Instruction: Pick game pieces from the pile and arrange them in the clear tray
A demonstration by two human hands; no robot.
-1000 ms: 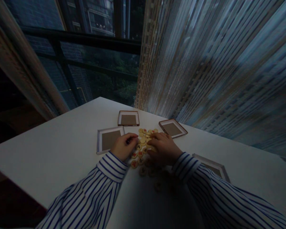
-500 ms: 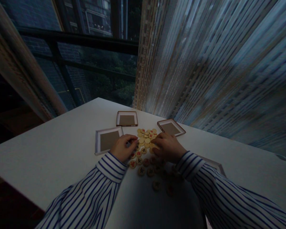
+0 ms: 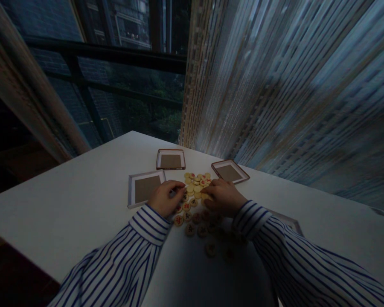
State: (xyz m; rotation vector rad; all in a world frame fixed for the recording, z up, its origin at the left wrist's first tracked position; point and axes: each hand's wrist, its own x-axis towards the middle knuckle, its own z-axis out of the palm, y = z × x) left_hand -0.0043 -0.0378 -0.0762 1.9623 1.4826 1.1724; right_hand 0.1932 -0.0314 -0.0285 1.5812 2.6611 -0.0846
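Note:
Round pale wooden game pieces, several with red or black characters, lie in a loose pile on the white table. My left hand rests at the pile's left edge, fingers curved and apart from the thumb, with nothing visibly held. From the right, my right hand reaches over the pile, its thumb and fingertips around a pale piece. Some pieces lie in the shadow nearer to me, among them one with a dark character.
Shallow box trays stand around the pile: a grey-rimmed one at left, a brown-rimmed one behind, another at back right, and one partly hidden by my right sleeve. A string curtain hangs beyond the table.
My right hand and forearm have shifted slightly left over the pile. My left hand has hardly moved.

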